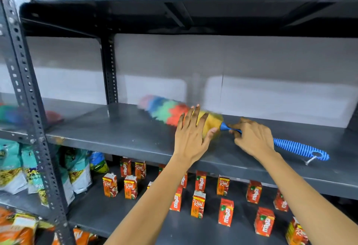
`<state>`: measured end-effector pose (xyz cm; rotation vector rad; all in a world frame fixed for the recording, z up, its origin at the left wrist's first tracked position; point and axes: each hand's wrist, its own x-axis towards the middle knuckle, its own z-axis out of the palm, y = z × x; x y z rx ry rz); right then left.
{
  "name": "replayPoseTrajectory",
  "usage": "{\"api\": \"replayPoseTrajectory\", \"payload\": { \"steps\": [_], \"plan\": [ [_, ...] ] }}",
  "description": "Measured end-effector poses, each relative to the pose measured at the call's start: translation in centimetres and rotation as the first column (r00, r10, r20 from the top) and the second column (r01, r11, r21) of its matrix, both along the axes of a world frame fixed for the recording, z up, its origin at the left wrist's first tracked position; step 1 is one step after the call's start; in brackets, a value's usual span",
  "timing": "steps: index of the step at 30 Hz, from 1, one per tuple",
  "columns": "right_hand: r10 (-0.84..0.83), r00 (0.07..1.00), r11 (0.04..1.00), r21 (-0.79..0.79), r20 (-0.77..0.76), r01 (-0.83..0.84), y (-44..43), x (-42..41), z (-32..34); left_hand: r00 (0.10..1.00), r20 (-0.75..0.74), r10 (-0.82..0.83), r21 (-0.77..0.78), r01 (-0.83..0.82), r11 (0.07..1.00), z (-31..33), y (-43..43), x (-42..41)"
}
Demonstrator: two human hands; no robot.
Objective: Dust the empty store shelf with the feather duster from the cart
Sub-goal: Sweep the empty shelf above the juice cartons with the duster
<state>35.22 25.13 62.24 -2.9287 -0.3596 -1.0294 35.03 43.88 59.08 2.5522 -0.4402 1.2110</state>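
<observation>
- Feather duster (174, 112) lies along the empty grey shelf (108, 134), striped blue handle (302, 149) pointing right.
- Left hand (190, 136): fingers spread wide, palm over the yellow plumes, gripping nothing.
- Right hand (253, 138): fingertips pinch the blue neck; hold partly hidden.
- Juice cartons (198, 203) stand on the shelf below.

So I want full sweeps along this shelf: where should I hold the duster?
Grip the feather duster by its ribbed blue handle, coming from the right. The handle lies free on the shelf, pointing at you; the right hand pinches only the neck.
</observation>
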Motion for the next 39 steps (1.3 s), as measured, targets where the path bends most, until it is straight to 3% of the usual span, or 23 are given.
{"api": "replayPoseTrajectory", "payload": {
  "steps": [5, 8, 11, 16, 22, 28, 34, 39],
  "plan": [
    [0.113, 0.993, 0.993, 0.046, -0.045, -0.111, 1.7, -0.1, 0.1, 0.999, -0.032, 0.012, -0.057, -0.014, 0.998, 0.0, 0.5, 0.6],
    [0.034, 0.995, 0.998, 0.051, -0.090, -0.030, 2.7, -0.5, -0.2, 0.999, -0.048, 0.020, -0.022, -0.021, 1.000, -0.1, 0.4, 0.6],
    [-0.032, 0.999, 0.998, 0.057, -0.042, 0.035, 3.0, -0.7, -0.4, 1.000, -0.023, 0.001, -0.039, -0.002, 0.999, -0.1, 0.3, 0.3],
    [0.123, 0.986, 0.982, 0.155, -0.115, -0.104, -0.1, -1.8, -0.6, 1.000, -0.028, -0.012, -0.059, 0.011, 0.998, 0.0, 0.0, 0.4],
    [-0.164, 0.986, 0.978, 0.123, -0.036, 0.167, -6.3, -4.4, -1.2, 0.997, -0.031, -0.077, -0.060, 0.075, 0.995, -0.1, -2.5, -0.1],
    [-0.138, 0.982, 0.960, 0.228, -0.127, 0.165, -13.7, -11.5, -2.5, 0.967, -0.085, -0.240, -0.063, 0.236, 0.970, 0.6, -9.0, -0.7],
    [-0.426, 0.901, 0.885, 0.167, -0.082, 0.434, -18.6, -15.8, -1.5, 0.911, -0.134, -0.391, 0.010, 0.396, 0.918, 0.0, -17.3, -2.2],
    [-0.502, 0.858, 0.842, 0.166, -0.106, 0.513, -21.2, -19.9, -1.2, 0.870, -0.143, -0.472, 0.067, 0.485, 0.872, -0.5, -21.8, -2.9]
  ]
}}
